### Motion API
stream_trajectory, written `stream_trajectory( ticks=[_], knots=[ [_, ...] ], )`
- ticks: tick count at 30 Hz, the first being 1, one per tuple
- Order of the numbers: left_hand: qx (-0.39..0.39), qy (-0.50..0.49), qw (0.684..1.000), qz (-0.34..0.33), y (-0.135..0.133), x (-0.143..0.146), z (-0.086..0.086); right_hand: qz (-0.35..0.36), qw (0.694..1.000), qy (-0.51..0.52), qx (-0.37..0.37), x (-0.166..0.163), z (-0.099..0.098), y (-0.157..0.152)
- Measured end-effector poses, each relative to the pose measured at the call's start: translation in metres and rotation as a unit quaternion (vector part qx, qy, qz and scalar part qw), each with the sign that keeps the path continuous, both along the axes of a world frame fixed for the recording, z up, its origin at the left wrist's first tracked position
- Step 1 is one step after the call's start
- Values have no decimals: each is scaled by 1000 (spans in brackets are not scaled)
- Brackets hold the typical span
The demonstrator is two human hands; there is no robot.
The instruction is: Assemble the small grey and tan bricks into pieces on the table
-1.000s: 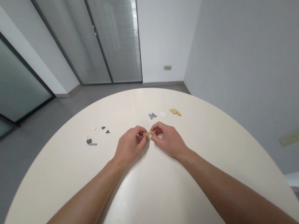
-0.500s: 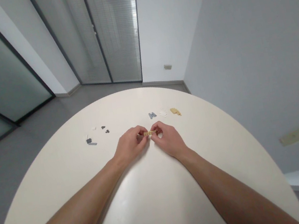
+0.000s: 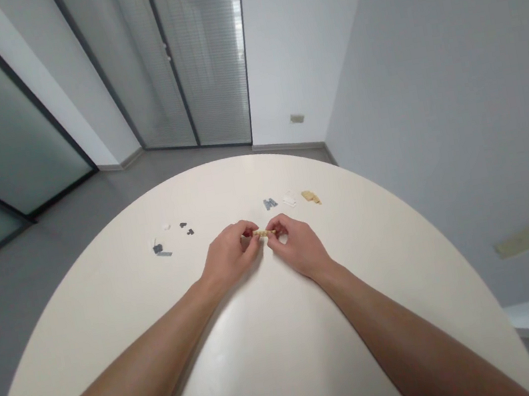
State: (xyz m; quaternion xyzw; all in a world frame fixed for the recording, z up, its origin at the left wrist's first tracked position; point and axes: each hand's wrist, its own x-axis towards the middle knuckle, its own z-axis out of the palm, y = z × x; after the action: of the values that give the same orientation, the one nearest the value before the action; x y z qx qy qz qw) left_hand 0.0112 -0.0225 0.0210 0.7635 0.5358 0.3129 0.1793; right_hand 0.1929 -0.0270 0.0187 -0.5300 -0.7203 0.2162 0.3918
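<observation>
A small yellowish-tan piece [image 3: 263, 233], like a toy building brick, spans the gap between my two hands, just above the white table. My left hand [image 3: 232, 247] pinches its left end between thumb and fingers. At the other end, the thumb and fingers of my right hand [image 3: 296, 239] are closed on it too. Fingertips cover both ends, and the piece is too small to make out its details.
Past my hands on the round white table [image 3: 251, 362] lie grey pieces [image 3: 270, 204], white pieces [image 3: 289, 200] and tan pieces [image 3: 311, 197]. At the left are dark pieces [image 3: 158, 248], a grey strip [image 3: 164, 254], small black pieces [image 3: 190, 232] and a white piece [image 3: 166, 227].
The tan piece has tipped slightly between my fingers and sits a touch higher. Both hands keep hold of it in nearly the same place.
</observation>
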Motion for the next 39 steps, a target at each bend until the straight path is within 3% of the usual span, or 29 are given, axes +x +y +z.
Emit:
stream_trajectory(
  ticks=[39],
  knots=[
    [-1,-3,1000,-2,-2,1,4,10,1000,-1,-2,0,-2,1]
  ],
)
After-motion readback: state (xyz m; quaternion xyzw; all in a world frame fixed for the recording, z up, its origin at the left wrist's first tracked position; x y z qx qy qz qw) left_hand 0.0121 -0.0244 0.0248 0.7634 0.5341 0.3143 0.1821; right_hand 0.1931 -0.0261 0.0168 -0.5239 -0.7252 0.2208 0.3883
